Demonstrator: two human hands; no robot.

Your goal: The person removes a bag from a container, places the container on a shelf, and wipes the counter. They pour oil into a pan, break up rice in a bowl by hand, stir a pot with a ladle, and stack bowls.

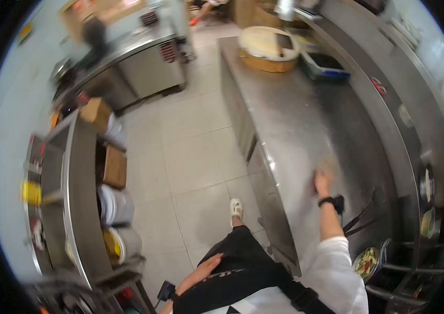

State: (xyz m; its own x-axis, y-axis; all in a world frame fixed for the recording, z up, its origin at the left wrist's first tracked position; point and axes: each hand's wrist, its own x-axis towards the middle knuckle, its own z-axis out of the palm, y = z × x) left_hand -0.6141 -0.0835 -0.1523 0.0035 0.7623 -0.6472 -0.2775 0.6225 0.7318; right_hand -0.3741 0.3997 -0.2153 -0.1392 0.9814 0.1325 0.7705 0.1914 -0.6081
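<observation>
My right hand (324, 179) reaches out over the stainless steel counter (295, 120), low at its surface. Motion smears its fingers, and I cannot tell whether anything is in them. Beside that wrist lie dark, thin-handled utensils (359, 220). My left hand (210, 265) rests against the black apron (232, 256) at my front, fingers stretched out and holding nothing.
On the counter's far end sits a thick round chopping board (258, 44) with a cleaver (284, 43) on it, next to a dark tray (326, 65). A bowl of food (366, 261) stands at near right. Steel shelving (78, 199) and white buckets (117, 204) line the left side.
</observation>
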